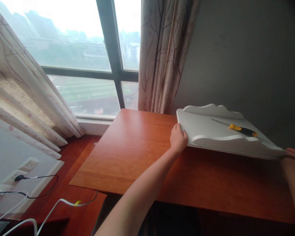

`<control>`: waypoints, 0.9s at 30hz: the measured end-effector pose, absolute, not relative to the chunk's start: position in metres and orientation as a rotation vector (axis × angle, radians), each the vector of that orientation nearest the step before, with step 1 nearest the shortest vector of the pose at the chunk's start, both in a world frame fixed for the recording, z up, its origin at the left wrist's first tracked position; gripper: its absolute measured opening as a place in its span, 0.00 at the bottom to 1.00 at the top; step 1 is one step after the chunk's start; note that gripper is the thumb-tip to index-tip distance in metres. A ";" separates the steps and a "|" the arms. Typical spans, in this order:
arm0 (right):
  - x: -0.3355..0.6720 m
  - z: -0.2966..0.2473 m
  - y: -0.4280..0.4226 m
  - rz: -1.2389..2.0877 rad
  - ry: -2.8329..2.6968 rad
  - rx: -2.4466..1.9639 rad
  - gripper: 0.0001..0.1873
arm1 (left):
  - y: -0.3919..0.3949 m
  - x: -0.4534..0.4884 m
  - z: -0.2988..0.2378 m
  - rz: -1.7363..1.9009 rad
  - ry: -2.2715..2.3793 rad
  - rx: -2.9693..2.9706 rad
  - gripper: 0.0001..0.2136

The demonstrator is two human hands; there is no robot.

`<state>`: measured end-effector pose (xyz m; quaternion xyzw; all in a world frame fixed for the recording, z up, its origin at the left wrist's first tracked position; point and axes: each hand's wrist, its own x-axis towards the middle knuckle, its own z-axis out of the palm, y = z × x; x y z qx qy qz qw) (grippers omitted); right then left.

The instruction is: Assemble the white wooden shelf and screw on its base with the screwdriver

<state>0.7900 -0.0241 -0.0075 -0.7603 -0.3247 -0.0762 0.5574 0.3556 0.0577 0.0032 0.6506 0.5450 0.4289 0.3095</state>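
Observation:
A white shelf board (211, 124) with wavy raised edges is held over the right part of the brown table (127, 147). My left hand (179, 139) grips its left end, fingers wrapped round the edge. At the far right, my right hand (291, 160) closes on the opposite end, partly cut off by the frame. On top of the board, between its two wavy sides, lies a screwdriver (242, 130) with a yellow and black handle, its shaft pointing left. The board's underside is hidden, so I cannot tell whether it touches the table.
Behind the table are a window (88, 91), a patterned curtain (162, 59) and a grey wall (241, 52). At lower left, white cables (61, 201) run near the table edge, and a black plug (19, 177) sits in a wall socket.

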 end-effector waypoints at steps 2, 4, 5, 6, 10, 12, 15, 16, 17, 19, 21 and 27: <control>0.781 -0.003 -0.025 -0.160 -0.747 -1.870 0.38 | 0.058 0.353 0.005 1.122 1.441 1.733 0.23; 0.767 0.002 -0.028 -0.173 -0.811 -1.962 0.38 | 0.059 0.350 0.008 1.106 1.428 1.755 0.23; 0.758 0.004 -0.030 -0.196 -0.863 -2.013 0.38 | 0.059 0.346 0.009 1.094 1.414 1.770 0.23; 0.748 0.007 -0.032 -0.230 -0.917 -2.070 0.38 | 0.059 0.342 0.011 1.081 1.393 1.788 0.23; 0.692 0.021 -0.047 -0.360 -1.086 -2.172 0.36 | 0.057 0.316 0.015 1.037 1.283 1.866 0.19; 0.653 0.029 -0.058 -0.412 -1.211 -2.028 0.32 | 0.052 0.297 0.017 1.031 1.240 1.881 0.17; 0.584 0.037 -0.072 -0.422 -1.358 -1.749 0.30 | 0.042 0.266 0.021 1.027 1.187 1.861 0.16; 0.559 0.039 -0.074 -0.367 -1.381 -1.684 0.29 | 0.038 0.257 0.022 1.027 1.169 1.847 0.15; 0.535 0.040 -0.075 -0.250 -1.403 -1.603 0.27 | 0.034 0.249 0.024 1.031 1.151 1.829 0.13; 0.489 0.040 -0.071 0.141 -1.427 -1.420 0.24 | 0.024 0.237 0.027 1.054 1.121 1.791 0.11; 0.447 0.039 -0.061 0.466 -1.412 -1.309 0.21 | 0.015 0.231 0.028 1.085 1.101 1.758 0.09; 0.377 0.012 -0.027 0.627 -1.428 -1.294 0.22 | -0.004 0.230 0.011 1.104 1.151 1.759 0.13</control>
